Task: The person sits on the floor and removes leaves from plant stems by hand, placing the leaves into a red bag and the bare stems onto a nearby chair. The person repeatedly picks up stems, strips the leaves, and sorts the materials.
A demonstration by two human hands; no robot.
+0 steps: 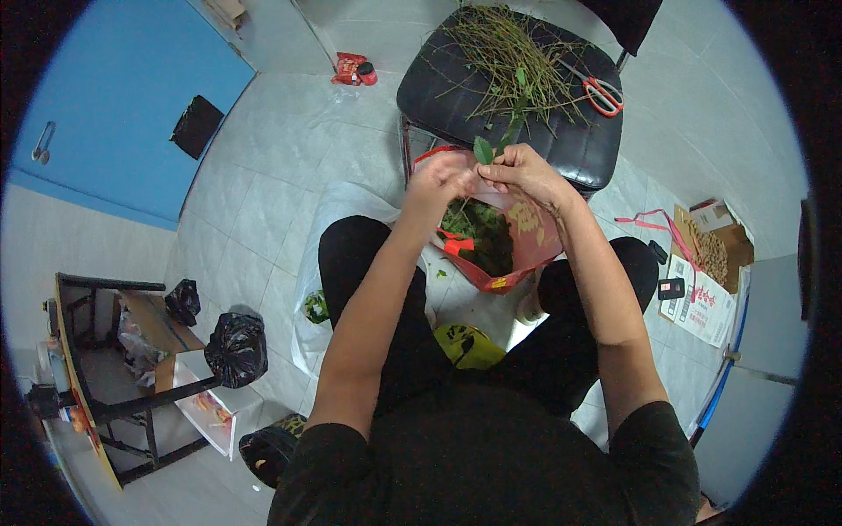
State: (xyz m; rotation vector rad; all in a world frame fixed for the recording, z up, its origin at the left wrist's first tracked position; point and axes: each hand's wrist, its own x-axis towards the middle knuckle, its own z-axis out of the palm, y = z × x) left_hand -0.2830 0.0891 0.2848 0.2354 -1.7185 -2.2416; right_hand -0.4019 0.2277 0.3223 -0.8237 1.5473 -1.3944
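My right hand pinches a leafy green sprig by its stem, over the far rim of a red plastic bag. My left hand is beside it, blurred, its fingers close to the right hand's; whether it grips anything cannot be told. Below both hands, the red bag gapes wide between my knees, with many green leaves inside. Beyond the hands, a pile of thin bare stems lies on a black padded chair seat, with orange-handled scissors at its right.
White plastic sheeting with some leaves lies left of my legs. At right are a phone-like black object and an open cardboard box of nuts or similar pieces. A tied black bag and an upturned table are at left.
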